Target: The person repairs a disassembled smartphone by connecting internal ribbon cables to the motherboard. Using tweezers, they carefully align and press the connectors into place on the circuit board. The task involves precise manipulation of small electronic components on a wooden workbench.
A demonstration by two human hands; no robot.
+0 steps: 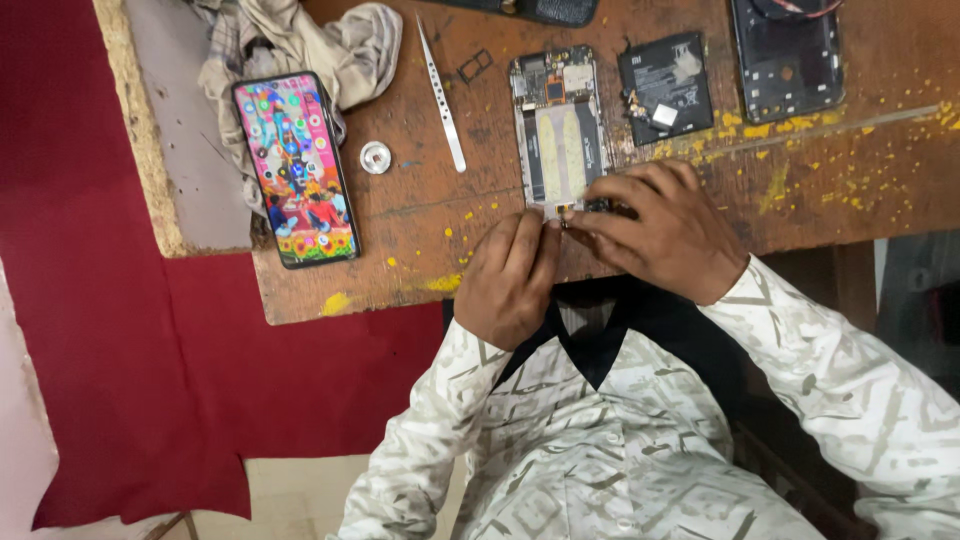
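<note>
An opened phone body with exposed circuit board lies on the wooden table. My left hand rests at its near end with fingers curled, touching its lower edge. My right hand covers the phone's lower right corner, its fingertips pinched on a small part right by the left fingers. What the part is cannot be made out.
A lit phone lies at the left beside a crumpled cloth. Metal tweezers, a small round metal piece, a SIM tray, a black battery and a dark back cover lie about.
</note>
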